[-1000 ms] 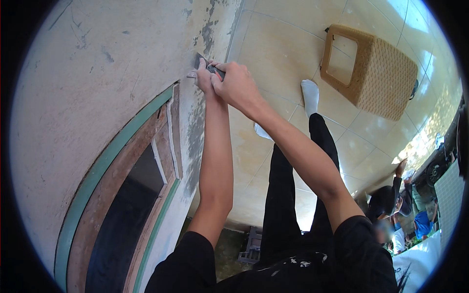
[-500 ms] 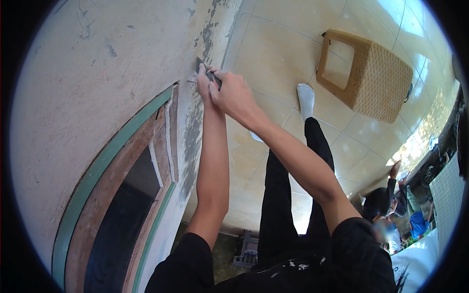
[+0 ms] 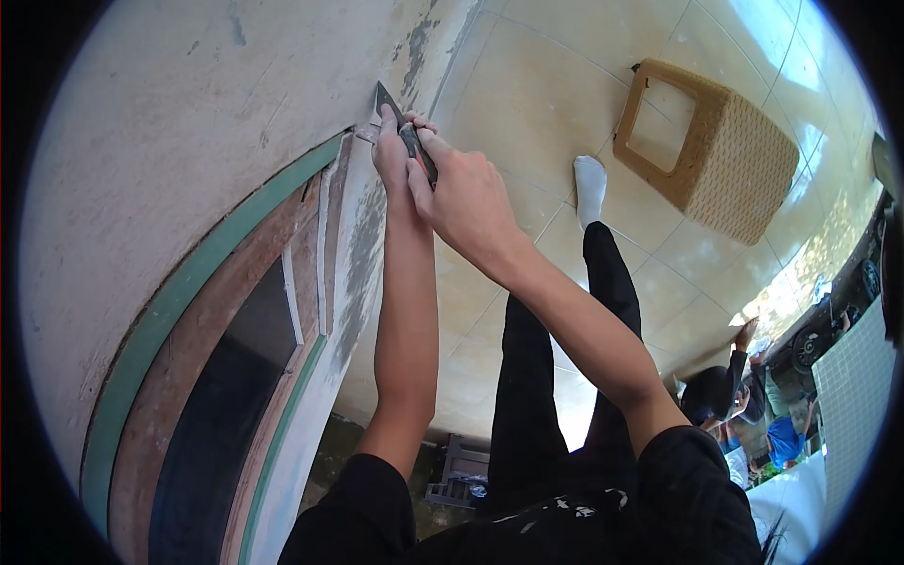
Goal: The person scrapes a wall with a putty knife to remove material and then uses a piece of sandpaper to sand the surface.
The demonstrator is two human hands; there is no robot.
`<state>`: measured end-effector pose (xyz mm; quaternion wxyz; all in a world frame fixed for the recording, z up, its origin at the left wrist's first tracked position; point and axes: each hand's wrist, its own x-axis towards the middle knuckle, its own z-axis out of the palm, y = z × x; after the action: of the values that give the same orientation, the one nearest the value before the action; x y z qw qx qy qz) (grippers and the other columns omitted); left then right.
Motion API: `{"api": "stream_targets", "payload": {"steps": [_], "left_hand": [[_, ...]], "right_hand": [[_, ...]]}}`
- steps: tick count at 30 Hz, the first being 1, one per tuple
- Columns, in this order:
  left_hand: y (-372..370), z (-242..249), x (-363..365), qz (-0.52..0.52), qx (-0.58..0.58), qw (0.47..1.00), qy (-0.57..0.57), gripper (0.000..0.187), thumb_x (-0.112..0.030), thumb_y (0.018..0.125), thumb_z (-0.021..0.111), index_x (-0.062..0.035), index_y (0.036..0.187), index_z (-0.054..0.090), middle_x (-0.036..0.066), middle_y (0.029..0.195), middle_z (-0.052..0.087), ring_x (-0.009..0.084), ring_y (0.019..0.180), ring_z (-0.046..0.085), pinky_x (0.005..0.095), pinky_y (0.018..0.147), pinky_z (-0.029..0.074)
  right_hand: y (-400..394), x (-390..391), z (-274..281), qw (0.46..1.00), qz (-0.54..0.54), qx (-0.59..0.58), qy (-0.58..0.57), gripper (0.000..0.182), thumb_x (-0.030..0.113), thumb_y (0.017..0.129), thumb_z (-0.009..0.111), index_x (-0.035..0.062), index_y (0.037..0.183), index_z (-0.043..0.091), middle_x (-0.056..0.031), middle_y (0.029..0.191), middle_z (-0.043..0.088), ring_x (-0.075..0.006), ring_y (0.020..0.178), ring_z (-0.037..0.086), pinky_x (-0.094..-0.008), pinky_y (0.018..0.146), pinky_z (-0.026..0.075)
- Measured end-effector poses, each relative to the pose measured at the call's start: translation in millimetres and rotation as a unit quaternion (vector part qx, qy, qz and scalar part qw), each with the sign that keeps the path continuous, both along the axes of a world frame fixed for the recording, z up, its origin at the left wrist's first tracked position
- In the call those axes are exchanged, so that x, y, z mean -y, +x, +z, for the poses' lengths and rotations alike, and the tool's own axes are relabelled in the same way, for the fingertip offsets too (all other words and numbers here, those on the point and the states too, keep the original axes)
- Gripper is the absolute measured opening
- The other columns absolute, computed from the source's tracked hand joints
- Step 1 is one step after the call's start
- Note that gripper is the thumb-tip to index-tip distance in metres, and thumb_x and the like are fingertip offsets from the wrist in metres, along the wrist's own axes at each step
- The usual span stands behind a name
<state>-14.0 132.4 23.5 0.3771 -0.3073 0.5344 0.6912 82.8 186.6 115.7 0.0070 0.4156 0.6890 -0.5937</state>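
My right hand (image 3: 468, 188) is closed round the dark handle of a putty knife (image 3: 389, 102), which has a bit of red on it. The knife's dark pointed blade reaches up past my left thumb, close to the wall (image 3: 217, 104). My left hand (image 3: 390, 158) is closed right beside it, thumb along the blade, and the two hands overlap. From the left hand's outer side juts a small flat whitish piece (image 3: 367, 135), its other end hidden by the fingers. Both hands are above the corner of a worn window frame (image 3: 226, 240) with a green edge.
Grey flaking patches (image 3: 414, 52) mark the wall edge. A tan woven-pattern plastic stool (image 3: 739, 155) lies on its side on the tiled floor (image 3: 527, 89), near my white-socked foot (image 3: 590, 184). Other people (image 3: 720, 391) are at the lower right, near a motorbike (image 3: 810, 347).
Both hands have moved slightly toward the window frame's corner, and more of the putty knife's blade shows. My view has shifted a little.
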Motion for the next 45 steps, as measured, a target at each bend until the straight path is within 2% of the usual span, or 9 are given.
{"api": "stream_targets", "payload": {"steps": [7,10,12,15,20,24,37,42,45], "left_hand": [[26,-2,59,0.019,0.007,0.999,-0.042,0.036,-0.04,0.094,0.047,-0.006,0.081,0.05,0.007,0.072,0.056,0.0177,0.063,0.057,0.0257,0.052,0.046],[47,1,94,-0.053,0.007,0.992,-0.112,0.036,-0.041,0.094,0.046,-0.0068,0.085,0.05,0.006,0.073,0.057,0.016,0.059,0.058,0.0261,0.044,0.043],[51,-3,121,-0.082,0.012,0.989,-0.123,0.036,-0.041,0.094,0.046,-0.0069,0.085,0.05,0.006,0.072,0.056,0.0162,0.057,0.057,0.0263,0.043,0.043],[54,-10,147,-0.093,0.012,0.985,-0.146,0.037,-0.042,0.093,0.048,-0.0062,0.082,0.049,0.006,0.069,0.056,0.0176,0.055,0.057,0.0281,0.042,0.042],[34,1,181,-0.046,-0.013,0.982,-0.18,0.042,-0.042,0.091,0.051,-0.0051,0.071,0.048,0.008,0.061,0.052,0.02,0.052,0.054,0.0297,0.048,0.044],[23,-20,189,-0.021,0.03,0.988,-0.148,0.04,-0.04,0.092,0.051,-0.0047,0.072,0.046,0.007,0.058,0.048,0.0191,0.049,0.05,0.0301,0.046,0.042],[31,2,188,0.05,0.049,0.991,-0.118,0.036,-0.037,0.092,0.052,-0.0041,0.078,0.045,0.006,0.063,0.045,0.0173,0.051,0.048,0.0289,0.045,0.042],[25,-50,207,0.047,0.032,0.988,-0.145,0.033,-0.034,0.093,0.05,-0.0033,0.08,0.046,0.005,0.065,0.045,0.0171,0.053,0.048,0.0286,0.048,0.043],[28,-20,206,0.054,0.036,0.989,-0.136,0.033,-0.034,0.093,0.05,-0.0032,0.082,0.045,0.006,0.068,0.046,0.017,0.054,0.047,0.0288,0.05,0.044]], "right_hand": [[20,33,-29,0.995,-0.003,-0.101,-0.018,0.034,0.014,0.08,0.055,-0.0032,0.109,0.057,-0.0221,0.073,0.062,-0.033,0.059,0.06,-0.039,0.056,0.047],[33,55,-33,0.973,-0.014,-0.007,-0.231,0.031,0.018,0.085,0.053,-0.0006,0.11,0.054,-0.0126,0.069,0.059,-0.0175,0.049,0.053,-0.0307,0.045,0.042],[36,75,-34,0.884,-0.119,0.068,-0.446,0.029,0.024,0.09,0.05,0.0019,0.108,0.049,-0.005,0.066,0.05,-0.0087,0.046,0.043,-0.0255,0.04,0.035],[42,136,-59,0.948,-0.079,-0.003,-0.307,0.03,0.029,0.093,0.046,0.0027,0.107,0.045,-0.0025,0.063,0.049,-0.0087,0.045,0.042,-0.0246,0.038,0.032],[18,160,-33,0.966,-0.045,0.026,-0.254,0.043,0.028,0.091,0.046,-0.0115,0.079,0.057,-0.0263,0.061,0.053,-0.036,0.055,0.055,-0.0435,0.061,0.043],[7,159,-35,0.974,-0.051,0.035,-0.217,0.041,0.027,0.088,0.047,-0.0121,0.085,0.06,-0.0298,0.064,0.055,-0.0416,0.064,0.06,-0.0436,0.064,0.046],[10,168,-34,0.984,-0.037,0.001,-0.173,0.039,0.025,0.087,0.048,-0.0113,0.096,0.06,-0.0326,0.068,0.057,-0.0463,0.07,0.059,-0.0446,0.07,0.047],[-6,185,-91,0.969,-0.004,0.082,-0.232,0.041,0.023,0.085,0.047,-0.0155,0.079,0.058,-0.0334,0.068,0.058,-0.0461,0.071,0.06,-0.046,0.07,0.048],[1,170,-48,0.978,0.002,0.03,-0.207,0.041,0.024,0.085,0.047,-0.0155,0.084,0.059,-0.0328,0.068,0.058,-0.0462,0.07,0.06,-0.046,0.07,0.049]]}}
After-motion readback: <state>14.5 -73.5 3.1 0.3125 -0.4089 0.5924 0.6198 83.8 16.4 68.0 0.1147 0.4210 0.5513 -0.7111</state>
